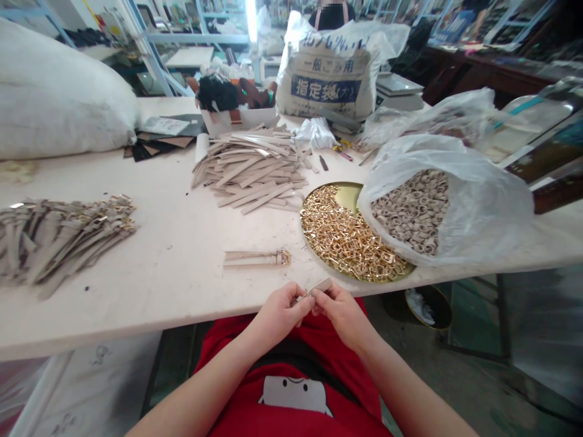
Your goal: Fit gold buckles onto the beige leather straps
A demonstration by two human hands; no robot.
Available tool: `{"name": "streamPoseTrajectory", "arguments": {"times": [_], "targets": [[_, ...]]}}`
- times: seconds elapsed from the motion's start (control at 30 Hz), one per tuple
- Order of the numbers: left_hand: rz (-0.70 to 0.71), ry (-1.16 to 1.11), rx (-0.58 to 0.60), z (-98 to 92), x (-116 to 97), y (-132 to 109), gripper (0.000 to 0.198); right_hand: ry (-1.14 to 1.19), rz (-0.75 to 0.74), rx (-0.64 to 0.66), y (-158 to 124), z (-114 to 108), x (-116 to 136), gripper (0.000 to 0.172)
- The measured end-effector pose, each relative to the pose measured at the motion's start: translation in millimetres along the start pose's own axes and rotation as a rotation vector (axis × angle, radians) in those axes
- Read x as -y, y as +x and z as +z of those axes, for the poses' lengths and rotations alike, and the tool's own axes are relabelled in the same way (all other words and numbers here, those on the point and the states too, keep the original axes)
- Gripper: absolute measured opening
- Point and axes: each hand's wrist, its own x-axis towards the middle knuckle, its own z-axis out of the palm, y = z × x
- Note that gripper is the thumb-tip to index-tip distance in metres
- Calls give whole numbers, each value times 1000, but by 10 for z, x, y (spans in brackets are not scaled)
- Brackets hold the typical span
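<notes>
Close together at the table's front edge, my left hand [288,306] and my right hand [336,309] both pinch a short beige strap [320,286]. Its far end sticks out above my fingers; the rest is covered by them. Whether a buckle is on it, I cannot tell. Just beyond my hands lies a small group of beige straps with gold buckles [255,258], buckle ends to the right. To the right, a round gold tray [350,193] bears a heap of small gold buckles [348,240].
A clear plastic bag [487,200] of small beige loops [412,209] overlaps the tray's right side. Loose beige strips [255,167] are piled behind. Buckled straps [68,237] lie far left. Scissors [344,150], a white sack [59,91] and a printed bag [325,73] stand further back.
</notes>
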Motion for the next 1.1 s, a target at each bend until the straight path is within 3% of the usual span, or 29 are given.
{"name": "streamPoseTrajectory", "arguments": {"times": [0.1,0.27,0.37,0.47,0.63,0.8,0.87,0.93,1.03,1.1], "targets": [[17,1,44,-13,-17,-35,28,-43,-55,7,-65,1,9,20],[52,54,35,-18,-50,-59,30,-405,-410,-219,-249,51,132,9],[91,153,-8,-2,-103,-96,30,-322,-305,-161,-261,48,189,10],[86,177,48,10,-184,-160,25,-190,-215,-92,-230,1,221,14],[69,78,111,36,-234,-135,22,-333,-355,-90,-273,-43,279,10],[101,34,-49,107,-164,38,28,-577,-473,-36,-318,-102,350,12],[160,143,-71,113,-150,95,30,-686,-483,49,-255,-278,432,13],[176,254,-55,103,-144,154,27,-798,-474,6,-113,-592,571,16],[140,271,-54,94,-134,263,27,-1080,-365,-471,231,-1228,812,25],[123,250,-57,103,-124,338,28,-1404,-127,-616,486,-1624,911,24]]}}
